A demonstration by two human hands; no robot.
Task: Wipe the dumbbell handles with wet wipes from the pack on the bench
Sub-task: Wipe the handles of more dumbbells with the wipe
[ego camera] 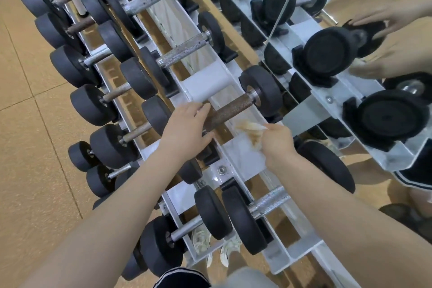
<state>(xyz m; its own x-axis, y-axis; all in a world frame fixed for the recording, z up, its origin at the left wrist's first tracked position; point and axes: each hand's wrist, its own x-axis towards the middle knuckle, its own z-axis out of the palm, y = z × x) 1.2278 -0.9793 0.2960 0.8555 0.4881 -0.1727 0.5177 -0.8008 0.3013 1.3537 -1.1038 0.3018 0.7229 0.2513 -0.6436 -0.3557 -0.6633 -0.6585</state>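
Two bare hands work over a white metal dumbbell rack (203, 82) loaded with black rubber-headed dumbbells. The left hand (187, 131) has its grip clenched around the near end of a rusty brown knurled dumbbell handle (230, 112), which lies across the rack's upper tier; its far black head (261, 91) sits in its cradle. The right hand (278, 142) pinches a crumpled white wet wipe stained brown (252, 130), held just beside and below the handle; whether the wipe touches it cannot be told. A cleaner silver knurled handle (272, 201) lies on the next dumbbell nearer the person. To the right, a mirror shows the reflected rack (327, 98) and reflected hands (392, 61). Tan floor tiles (30, 124) lie below.
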